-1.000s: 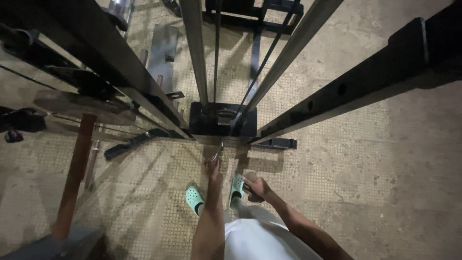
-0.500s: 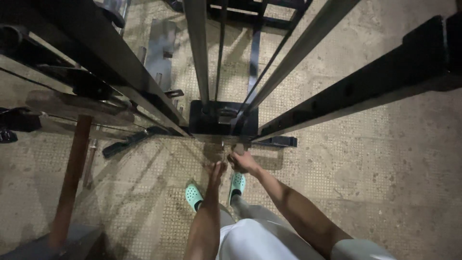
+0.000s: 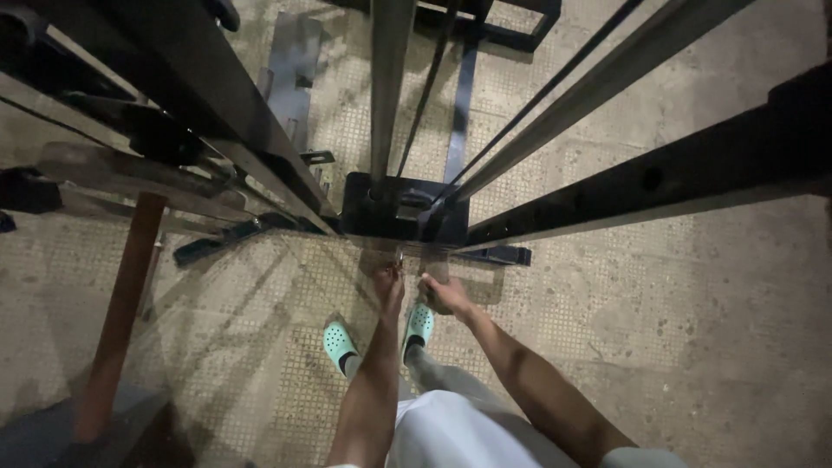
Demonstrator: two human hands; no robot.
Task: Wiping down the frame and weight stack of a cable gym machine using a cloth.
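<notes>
I look straight down a tall dark metal frame. At its foot sits a black block (image 3: 403, 208) with two steel guide rods (image 3: 388, 95) and thin cables rising out of it. My left hand (image 3: 389, 282) reaches down to the block's front edge, fingertips at a small shiny piece (image 3: 400, 259). Whether it grips that piece is unclear. Just to its right, my right hand (image 3: 444, 295) has its fingers curled at the same edge. Below both hands are my feet in mint-green clogs (image 3: 338, 343).
A black perforated beam (image 3: 659, 186) slants up to the right and dark frame bars (image 3: 217, 104) up to the left. A rust-brown post (image 3: 121, 312) stands at the left. A black foot bracket (image 3: 507, 255) and a dark handle (image 3: 217, 243) lie on the speckled concrete floor (image 3: 676, 329).
My right hand has risen from beside my leg to the block's front edge, next to my left hand. The left hand has stayed at that edge.
</notes>
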